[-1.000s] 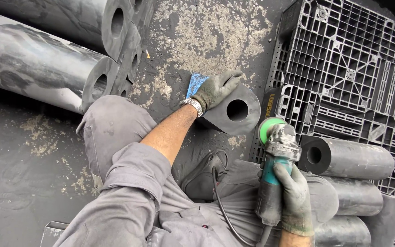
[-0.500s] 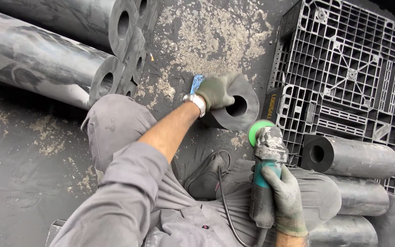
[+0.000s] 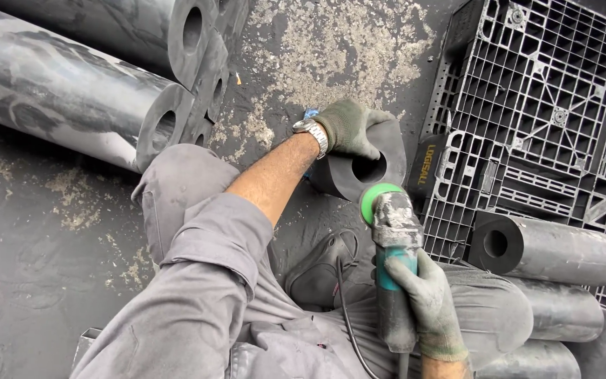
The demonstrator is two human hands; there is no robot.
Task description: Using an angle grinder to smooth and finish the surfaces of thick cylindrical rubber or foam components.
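Carefully, with my left hand (image 3: 348,128) clamped on the short black cylinder (image 3: 359,168) on the floor ahead, I'd keep my right hand (image 3: 426,298) tight around the grinder (image 3: 391,238), disc edging its rim.

one head view, looking steeply down, close over the hands (image 3: 387,210).

Long black cylinders (image 3: 71,91) are walling off your left, and the grid pallet (image 3: 548,105) is blocking your right. Dusty floor (image 3: 331,56) ahead is lying open between them.
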